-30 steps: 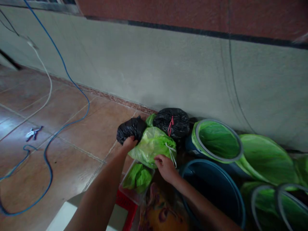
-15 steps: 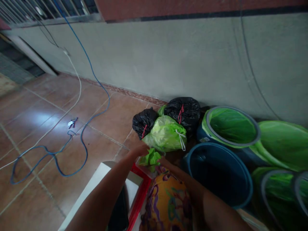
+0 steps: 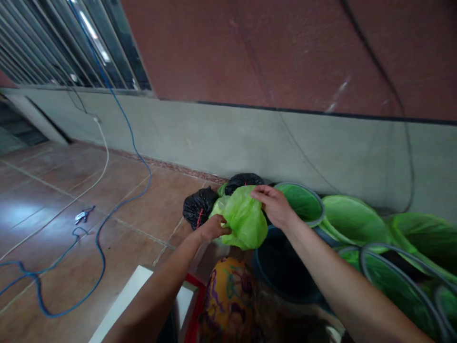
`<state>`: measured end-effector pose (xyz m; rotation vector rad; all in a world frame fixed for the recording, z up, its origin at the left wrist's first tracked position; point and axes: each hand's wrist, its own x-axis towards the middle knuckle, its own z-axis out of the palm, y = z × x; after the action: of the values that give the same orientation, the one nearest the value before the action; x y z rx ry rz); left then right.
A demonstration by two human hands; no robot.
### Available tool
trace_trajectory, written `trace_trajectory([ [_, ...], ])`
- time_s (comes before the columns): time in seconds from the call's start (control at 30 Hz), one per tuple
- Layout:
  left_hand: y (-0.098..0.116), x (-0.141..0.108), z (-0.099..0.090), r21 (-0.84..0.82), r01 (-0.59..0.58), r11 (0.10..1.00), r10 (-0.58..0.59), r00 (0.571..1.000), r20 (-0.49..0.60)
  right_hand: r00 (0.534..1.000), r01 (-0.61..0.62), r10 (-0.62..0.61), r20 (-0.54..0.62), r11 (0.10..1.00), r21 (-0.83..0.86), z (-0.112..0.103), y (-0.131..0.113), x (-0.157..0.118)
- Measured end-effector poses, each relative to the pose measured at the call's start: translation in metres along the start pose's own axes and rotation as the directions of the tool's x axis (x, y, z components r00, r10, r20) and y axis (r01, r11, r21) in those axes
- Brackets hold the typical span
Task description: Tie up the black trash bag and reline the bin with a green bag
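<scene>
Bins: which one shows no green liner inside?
The dark blue bin beside the orange patterned cloth; its inside looks dark and bare, while the other bins show green liners.

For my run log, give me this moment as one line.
left hand: holds green bag | right hand: pinches its upper edge | beside: unlined blue bin, tied black bag

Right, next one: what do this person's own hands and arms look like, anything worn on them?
The left hand and right hand are bare, with no gloves. No sleeve, watch or bracelet shows on the left forearm or right forearm. The fingers are too blurred to rule out a thin ring or judge the nails.
</scene>
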<state>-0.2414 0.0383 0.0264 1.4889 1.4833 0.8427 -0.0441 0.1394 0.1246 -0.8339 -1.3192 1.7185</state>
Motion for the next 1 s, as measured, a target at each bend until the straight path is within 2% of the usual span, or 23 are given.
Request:
trace_trajectory([
  [0.1, 0.035, 0.002, 0.004, -0.082, -0.041, 0.996, 0.042, 0.999, 0.008, 0.973, 0.123, -0.114, -0.2, 0.992, 0.033, -0.04, -0.046, -0.015],
  [0.17, 0.055, 0.002, 0.004, -0.176, -0.056, 0.983, 0.045, 0.997, -0.061, 0.944, 0.163, -0.158, -0.289, 0.987, -0.009, -0.074, -0.062, -0.025],
  [0.23, 0.076, 0.001, 0.003, -0.233, -0.077, 0.97, 0.034, 0.982, -0.184, 0.911, 0.165, -0.185, -0.368, 0.983, -0.085, -0.11, -0.07, -0.036],
  [0.3, 0.097, 0.001, 0.002, -0.26, -0.095, 0.961, 0.013, 0.953, -0.302, 0.85, 0.113, -0.223, -0.477, 0.962, -0.249, -0.142, -0.071, -0.049],
  [0.37, 0.119, -0.001, 0.003, -0.279, -0.088, 0.956, -0.017, 0.935, -0.353, 0.767, 0.031, -0.309, -0.563, 0.893, -0.449, -0.165, -0.065, -0.063],
  [0.4, 0.13, -0.002, 0.005, -0.285, -0.075, 0.955, -0.034, 0.933, -0.357, 0.752, 0.003, -0.345, -0.562, 0.854, -0.52, -0.172, -0.06, -0.072],
  [0.43, 0.14, -0.003, 0.008, -0.288, -0.059, 0.956, -0.05, 0.933, -0.356, 0.758, -0.005, -0.362, -0.543, 0.829, -0.56, -0.175, -0.054, -0.08],
  [0.47, 0.15, -0.005, 0.011, -0.283, -0.046, 0.958, -0.06, 0.933, -0.355, 0.794, 0.006, -0.35, -0.497, 0.822, -0.569, -0.175, -0.047, -0.089],
  [0.57, 0.173, -0.01, 0.024, -0.237, -0.036, 0.971, -0.049, 0.937, -0.345, 0.927, 0.035, -0.21, -0.309, 0.872, -0.488, -0.162, -0.026, -0.112],
  [0.63, 0.184, -0.014, 0.032, -0.211, -0.034, 0.977, -0.025, 0.963, -0.27, 0.975, 0.019, -0.11, -0.194, 0.909, -0.417, -0.151, -0.014, -0.121],
  [0.7, 0.193, -0.018, 0.041, -0.188, -0.017, 0.982, -0.009, 0.991, -0.137, 0.99, 0.053, -0.097, -0.1, 0.926, -0.375, -0.141, -0.006, -0.124],
  [0.77, 0.202, -0.021, 0.049, -0.158, -0.001, 0.987, -0.003, 1.0, -0.023, 0.991, 0.119, -0.134, -0.021, 0.932, -0.343, -0.135, -0.003, -0.123],
  [0.9, 0.216, -0.024, 0.063, -0.107, 0.017, 0.994, -0.006, 0.995, 0.103, 0.986, 0.148, -0.117, 0.119, 0.942, -0.3, -0.132, -0.005, -0.117],
  [0.97, 0.219, -0.025, 0.064, -0.052, 0.023, 0.998, -0.013, 0.985, 0.173, 0.985, 0.158, -0.131, 0.109, 0.943, -0.293, -0.138, -0.01, -0.115],
  [1.0, 0.219, -0.025, 0.063, -0.007, 0.026, 1.0, -0.024, 0.978, 0.207, 0.986, 0.168, -0.157, 0.061, 0.947, -0.274, -0.143, -0.013, -0.114],
])
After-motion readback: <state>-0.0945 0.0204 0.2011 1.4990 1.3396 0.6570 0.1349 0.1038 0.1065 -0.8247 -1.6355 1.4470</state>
